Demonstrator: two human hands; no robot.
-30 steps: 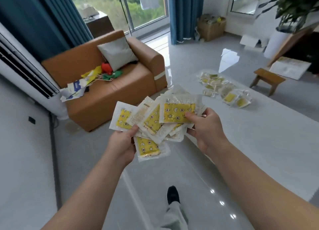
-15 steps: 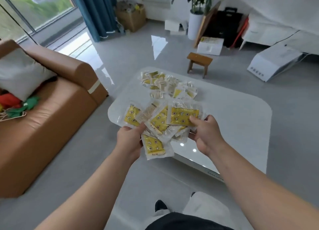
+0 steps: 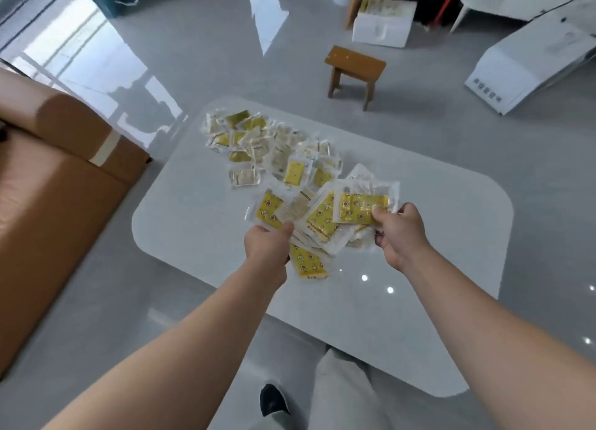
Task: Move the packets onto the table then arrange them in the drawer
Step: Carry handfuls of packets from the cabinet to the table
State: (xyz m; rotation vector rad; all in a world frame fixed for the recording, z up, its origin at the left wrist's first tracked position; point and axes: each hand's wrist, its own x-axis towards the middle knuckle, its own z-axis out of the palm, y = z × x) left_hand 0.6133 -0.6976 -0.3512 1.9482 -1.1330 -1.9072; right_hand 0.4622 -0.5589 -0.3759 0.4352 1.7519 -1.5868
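Note:
A fanned bundle of yellow-and-white packets [image 3: 322, 220] hangs between both hands above the low white table [image 3: 193, 223]. My left hand [image 3: 267, 245] grips the bundle's left side with the thumb on top. My right hand [image 3: 398, 233] pinches its right side. Beyond the bundle, a loose pile of packets [image 3: 267, 145] lies on the table's far left part. No drawer is in view.
A brown sofa [image 3: 58, 184] stands at the left, close to the table's corner. A small wooden stool [image 3: 353, 71] sits on the grey floor behind the table. White boxes [image 3: 383, 26] and a white appliance [image 3: 529, 65] lie at the back right. My leg and shoe [image 3: 274, 400] are below.
The view has swung from the sofa to the table and closed in. Both hands have carried the bundle forward, over the table near the pile. The grip is unchanged.

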